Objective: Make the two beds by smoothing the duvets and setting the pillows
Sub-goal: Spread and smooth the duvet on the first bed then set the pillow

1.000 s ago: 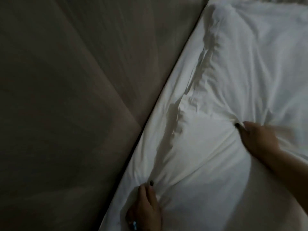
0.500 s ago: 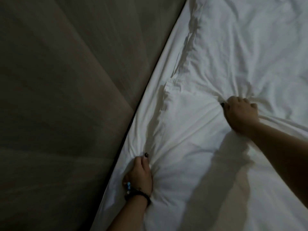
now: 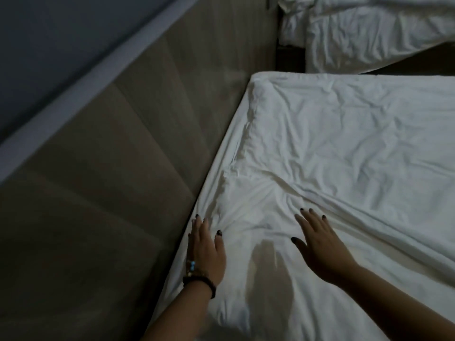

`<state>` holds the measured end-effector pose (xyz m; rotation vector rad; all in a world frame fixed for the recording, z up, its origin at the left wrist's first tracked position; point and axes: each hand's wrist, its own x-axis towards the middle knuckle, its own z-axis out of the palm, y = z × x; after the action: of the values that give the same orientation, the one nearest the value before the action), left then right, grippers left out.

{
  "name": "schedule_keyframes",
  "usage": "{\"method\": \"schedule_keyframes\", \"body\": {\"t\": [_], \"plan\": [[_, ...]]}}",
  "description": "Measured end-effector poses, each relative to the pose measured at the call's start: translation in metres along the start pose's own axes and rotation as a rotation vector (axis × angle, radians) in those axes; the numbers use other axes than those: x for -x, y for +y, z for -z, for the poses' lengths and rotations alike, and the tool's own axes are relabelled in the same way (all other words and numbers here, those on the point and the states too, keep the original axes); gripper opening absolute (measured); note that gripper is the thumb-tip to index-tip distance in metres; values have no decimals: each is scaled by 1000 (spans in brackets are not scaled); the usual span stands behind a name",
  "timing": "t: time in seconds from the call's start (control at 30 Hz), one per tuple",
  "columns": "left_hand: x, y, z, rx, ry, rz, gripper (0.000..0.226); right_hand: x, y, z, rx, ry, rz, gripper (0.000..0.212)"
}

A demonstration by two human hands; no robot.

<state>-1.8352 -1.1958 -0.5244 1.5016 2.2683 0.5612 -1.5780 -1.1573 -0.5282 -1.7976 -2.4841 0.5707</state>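
1. Left hand (image 3: 205,249) is flat with the fingers straight and close together, lying along the edge of the near bed (image 3: 230,153), right where the white fabric meets the headboard (image 3: 128,193). It isn't gripping anything.
2. Right hand (image 3: 320,244) is also flat, fingers spread out a bit, over the duvet (image 3: 344,156) further in from the edge. Can't really tell if the palm is pressing down or just above the fabric, it's a little blurry.
3. Both hands have dark nail polish. Left wrist has a dark band (image 3: 200,284) plus something with small blue beads.
4. The duvet covers the near bed and is pretty wrinkled, creases all over. There's a bunched-up patch of folds between the two hands, and a long ridge running off to the right from near the right fingertips.
5. Along the headboard side you can see a layered edge of white fabric, with a flatter strip of sheet next to it.
6. Second bed (image 3: 369,33) is up in the top right, well apart from the hands, with a dark gap between the beds. Its white bedding is rumpled too.
7. Headboard is padded, brownish panels, with a blue-grey wall (image 3: 49,45) above it. Lighting is dim overall.
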Motion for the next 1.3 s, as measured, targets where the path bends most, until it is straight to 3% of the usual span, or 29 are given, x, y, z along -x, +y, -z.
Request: {"method": "schedule_keyframes", "body": {"t": [0.13, 0.43, 0.73, 1.3], "plan": [[46, 46, 14, -17, 8, -83, 59, 51, -6, 39, 35, 8, -24, 66], [153, 130, 48, -58, -101, -153, 70, 163, 6, 128, 87, 0, 19, 70], [210, 195, 77, -96, -182, -301, 73, 250, 34, 171, 122, -7, 44, 75], [216, 201, 79, -154, -430, -404, 73, 303, 37, 160, 73, -32, -111, 76]]}}
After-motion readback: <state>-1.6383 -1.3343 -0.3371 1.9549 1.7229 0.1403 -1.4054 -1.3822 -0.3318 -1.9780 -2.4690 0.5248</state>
